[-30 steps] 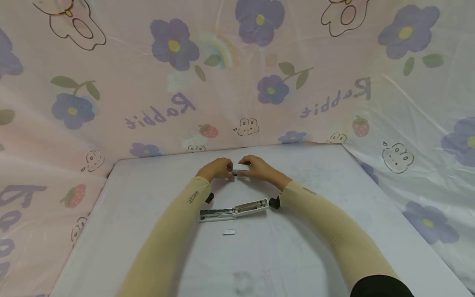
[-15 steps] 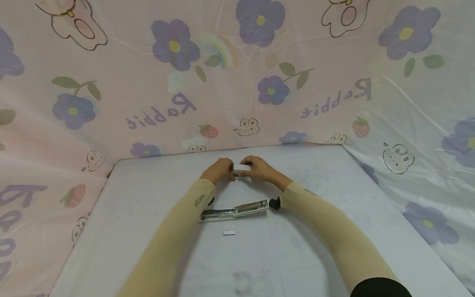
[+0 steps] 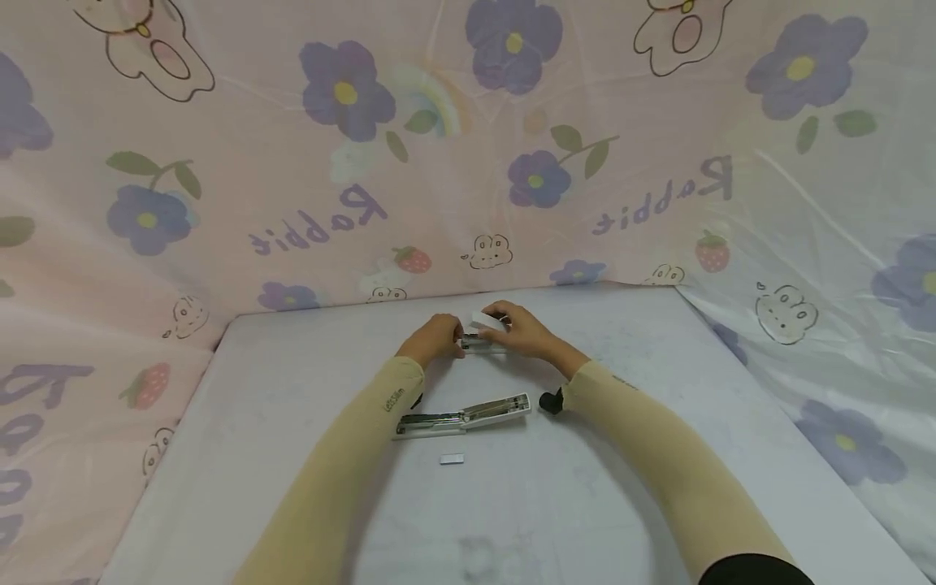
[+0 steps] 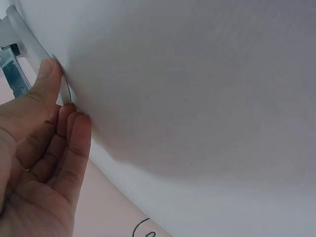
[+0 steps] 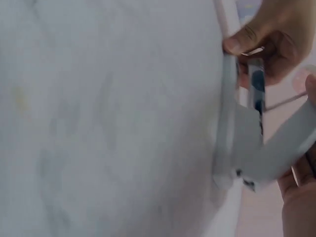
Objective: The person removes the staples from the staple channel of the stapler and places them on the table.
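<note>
At the back middle of the table, both hands are on a white stapler (image 3: 478, 344). My left hand (image 3: 433, 336) pinches the end of its base between thumb and fingers; the left wrist view shows the thumb on the stapler base (image 4: 32, 44). My right hand (image 3: 528, 331) grips the stapler's white top arm (image 5: 286, 140), which is raised at an angle from the base and shows the metal channel between. A second white stapler (image 3: 462, 417) lies spread open nearer the front, its metal inside facing up. A short silvery strip (image 3: 452, 460), like a row of staples, lies in front of it.
The white table (image 3: 621, 496) ends at the back against a hanging pink cloth (image 3: 439, 203) printed with flowers and rabbits. Black wrist-camera mounts (image 3: 552, 401) stick out under the forearms, close to the second stapler.
My right hand has lifted the stapler's top arm up and to the right, away from the base. The left hand keeps its hold on the base. The second stapler and strip have stayed put.
</note>
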### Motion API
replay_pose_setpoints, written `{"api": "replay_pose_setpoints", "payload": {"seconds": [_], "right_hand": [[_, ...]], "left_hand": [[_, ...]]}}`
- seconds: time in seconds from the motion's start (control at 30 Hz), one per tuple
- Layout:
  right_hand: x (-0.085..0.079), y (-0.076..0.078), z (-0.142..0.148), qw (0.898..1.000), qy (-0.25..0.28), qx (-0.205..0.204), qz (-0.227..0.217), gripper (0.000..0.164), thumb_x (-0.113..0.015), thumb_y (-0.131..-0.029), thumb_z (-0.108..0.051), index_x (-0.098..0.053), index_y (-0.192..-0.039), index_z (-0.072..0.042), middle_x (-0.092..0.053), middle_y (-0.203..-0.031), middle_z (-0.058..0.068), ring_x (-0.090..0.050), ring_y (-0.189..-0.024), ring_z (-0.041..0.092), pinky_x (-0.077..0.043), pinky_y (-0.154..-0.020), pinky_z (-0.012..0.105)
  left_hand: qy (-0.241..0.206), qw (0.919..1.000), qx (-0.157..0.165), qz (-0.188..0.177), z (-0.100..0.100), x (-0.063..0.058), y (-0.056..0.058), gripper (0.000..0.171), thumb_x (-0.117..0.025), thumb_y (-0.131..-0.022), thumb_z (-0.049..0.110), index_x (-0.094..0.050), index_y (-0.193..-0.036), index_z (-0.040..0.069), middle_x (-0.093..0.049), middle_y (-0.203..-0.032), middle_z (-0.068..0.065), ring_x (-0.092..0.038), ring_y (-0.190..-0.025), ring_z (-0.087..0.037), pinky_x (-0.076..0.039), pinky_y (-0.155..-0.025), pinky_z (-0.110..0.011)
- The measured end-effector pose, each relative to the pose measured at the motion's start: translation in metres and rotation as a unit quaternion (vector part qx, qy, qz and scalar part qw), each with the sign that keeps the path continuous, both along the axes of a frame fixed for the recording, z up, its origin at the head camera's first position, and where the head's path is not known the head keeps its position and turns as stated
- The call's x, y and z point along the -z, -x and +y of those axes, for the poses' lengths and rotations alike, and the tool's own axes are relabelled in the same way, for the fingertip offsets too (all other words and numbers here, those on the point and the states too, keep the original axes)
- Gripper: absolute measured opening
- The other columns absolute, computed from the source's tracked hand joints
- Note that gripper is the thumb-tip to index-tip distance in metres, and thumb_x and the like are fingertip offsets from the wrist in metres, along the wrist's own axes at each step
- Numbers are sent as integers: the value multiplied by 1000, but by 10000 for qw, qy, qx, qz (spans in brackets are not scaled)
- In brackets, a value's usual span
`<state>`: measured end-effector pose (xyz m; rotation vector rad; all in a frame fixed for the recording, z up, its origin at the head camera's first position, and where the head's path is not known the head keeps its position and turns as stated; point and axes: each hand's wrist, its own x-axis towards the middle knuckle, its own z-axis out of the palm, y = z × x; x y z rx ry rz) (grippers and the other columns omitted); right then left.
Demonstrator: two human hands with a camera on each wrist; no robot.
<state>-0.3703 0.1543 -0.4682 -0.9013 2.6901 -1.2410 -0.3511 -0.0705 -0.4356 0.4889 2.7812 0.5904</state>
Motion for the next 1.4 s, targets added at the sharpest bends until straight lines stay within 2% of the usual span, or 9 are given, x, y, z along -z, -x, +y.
{"api": "replay_pose_setpoints", "payload": {"seconds": [0.1,0.3,0.53,0.87,1.07,1.17,1.23,1.3,1.4], "right_hand": [[-8,0,6,9999,88,-69,64,49,-78,-102,-21,-59,-141,2,-66,-133,18,-63,-122,33,-50,-110,49],[-18,-1,18,9997,231,-57,-16,42,-76,-103,-19,-62,-138,-1,-68,-127,13,-65,-116,28,-50,-110,46],[-20,-3,30,9995,306,-55,47,38,-77,-102,-17,-63,-133,-1,-67,-121,13,-64,-114,29,-49,-111,48],[-22,-6,42,9995,296,54,104,34,-78,-102,-19,-64,-129,-2,-66,-116,11,-66,-115,31,-50,-108,49],[-24,-9,52,9995,262,111,137,26,-78,-101,-20,-64,-117,-4,-64,-110,10,-67,-114,32,-51,-109,49],[-25,-10,58,9994,263,217,107,27,-79,-101,-19,-64,-116,-3,-65,-113,14,-67,-115,34,-51,-110,50],[-25,-10,61,9992,245,301,56,31,-79,-101,-20,-64,-121,0,-66,-120,18,-67,-118,36,-50,-111,52],[-24,-11,64,9990,227,393,7,43,-79,-101,-20,-62,-133,4,-64,-132,23,-66,-120,40,-49,-111,56],[-23,-11,67,9988,182,456,-6,50,-79,-101,-22,-60,-139,4,-61,-139,24,-67,-122,41,-49,-110,60]], "left_hand": [[8,10000,-28,47,0,-1,-2,33,-86,-93,10,-70,-118,-3,-67,-107,-10,-60,-96,-21,-54,-94,-38],[5,9999,-127,59,1,-2,-4,33,-86,-92,11,-70,-118,-2,-67,-108,-10,-61,-97,-22,-54,-95,-38],[78,9999,-108,46,2,0,-5,32,-85,-93,11,-69,-118,-2,-66,-108,-10,-59,-97,-21,-54,-94,-37],[114,9998,-164,95,3,2,-4,28,-86,-93,12,-69,-111,0,-64,-102,-8,-54,-92,-19,-52,-90,-36],[80,9998,-131,96,4,5,-2,28,-87,-92,11,-69,-111,0,-65,-103,-8,-55,-92,-19,-53,-91,-36],[103,9998,-120,117,4,5,-2,28,-87,-92,11,-69,-111,0,-65,-103,-8,-56,-93,-19,-53,-91,-36],[112,9998,-136,125,4,5,-2,28,-86,-92,11,-69,-111,0,-65,-103,-8,-56,-93,-19,-53,-91,-36],[113,9997,-164,121,4,5,-3,27,-86,-93,11,-69,-111,0,-65,-103,-8,-56,-93,-19,-53,-91,-36],[127,9997,-203,95,4,5,-3,26,-86,-93,11,-68,-109,1,-65,-103,-8,-56,-93,-19,-53,-91,-37]]}}
